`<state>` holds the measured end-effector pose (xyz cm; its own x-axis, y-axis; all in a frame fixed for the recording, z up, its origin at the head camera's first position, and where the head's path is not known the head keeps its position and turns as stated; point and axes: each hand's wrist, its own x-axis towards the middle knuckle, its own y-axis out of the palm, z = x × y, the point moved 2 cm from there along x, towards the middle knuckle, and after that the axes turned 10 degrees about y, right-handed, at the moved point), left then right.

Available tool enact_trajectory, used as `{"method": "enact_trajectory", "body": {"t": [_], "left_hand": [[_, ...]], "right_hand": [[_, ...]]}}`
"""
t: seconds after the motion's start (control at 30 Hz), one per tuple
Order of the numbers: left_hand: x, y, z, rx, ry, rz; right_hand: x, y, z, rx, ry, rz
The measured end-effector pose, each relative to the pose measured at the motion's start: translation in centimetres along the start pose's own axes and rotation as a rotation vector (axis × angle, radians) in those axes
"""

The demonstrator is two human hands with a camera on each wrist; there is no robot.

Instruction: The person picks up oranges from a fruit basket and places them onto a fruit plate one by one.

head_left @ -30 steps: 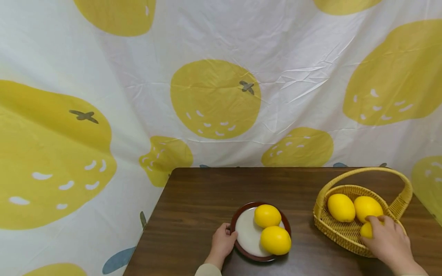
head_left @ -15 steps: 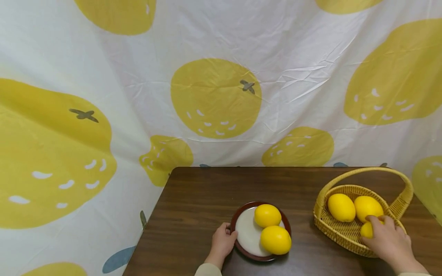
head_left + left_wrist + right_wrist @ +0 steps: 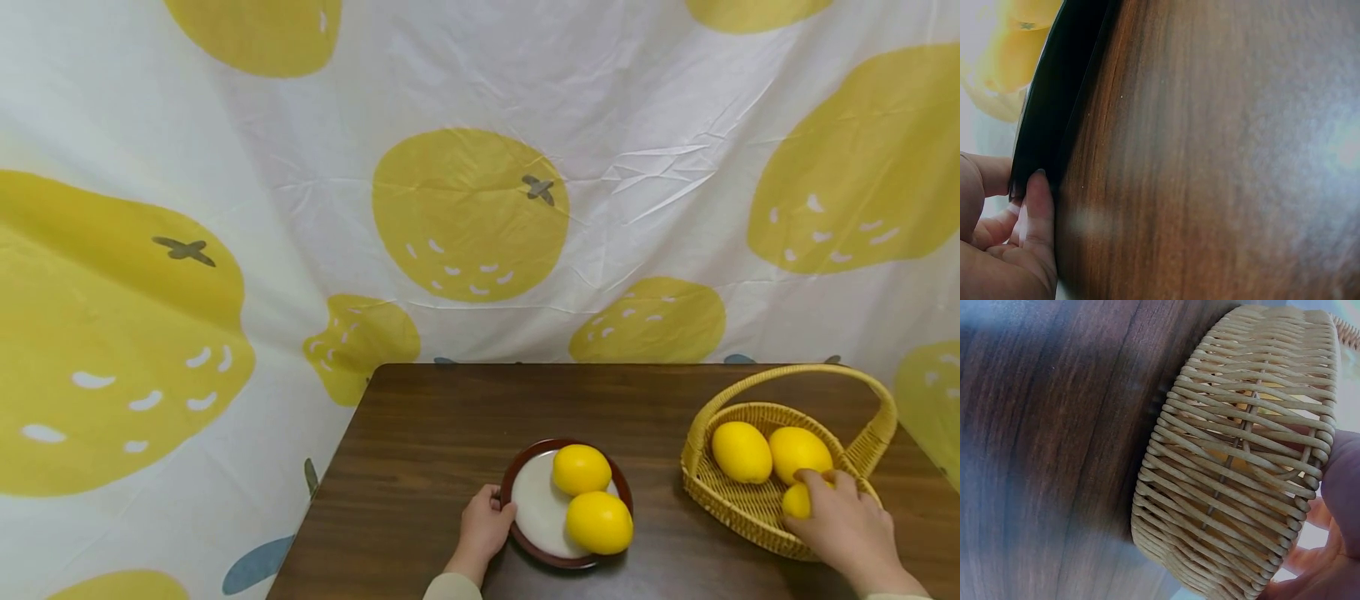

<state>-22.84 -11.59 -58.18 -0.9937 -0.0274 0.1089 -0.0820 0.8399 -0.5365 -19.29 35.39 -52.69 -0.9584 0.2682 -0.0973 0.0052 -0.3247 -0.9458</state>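
A brown-rimmed plate with a pale centre bears two lemons, one behind and one in front. My left hand pinches the plate's left rim; in the left wrist view the thumb and fingers lie on either side of that rim. To the right stands a wicker basket with an arched handle. Two lemons sit at its back, the left one beside the right one. My right hand reaches over the basket's near side and grips a third lemon, mostly hidden under the fingers.
The dark wooden table runs back to a hanging cloth printed with big lemons. The basket's handle arches above its lemons. In the right wrist view the woven wall stands between the camera and the basket's inside.
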Motion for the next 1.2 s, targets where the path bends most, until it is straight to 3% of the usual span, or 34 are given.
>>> {"method": "enact_trajectory", "body": {"t": [0.27,0.47,1.2], "left_hand": [[0.0,0.0,0.1,-0.009,-0.037,0.023],[-0.1,-0.1,0.0,-0.008,-0.028,0.017],[0.1,-0.1,-0.1,-0.001,0.006,0.005]], "right_hand": [[-0.5,-0.1,0.4,0.023,0.017,-0.018],[-0.8,-0.6,0.9,0.05,0.019,-0.009],[-1.5,-2.2,3.0,0.159,-0.084,-0.068]]}}
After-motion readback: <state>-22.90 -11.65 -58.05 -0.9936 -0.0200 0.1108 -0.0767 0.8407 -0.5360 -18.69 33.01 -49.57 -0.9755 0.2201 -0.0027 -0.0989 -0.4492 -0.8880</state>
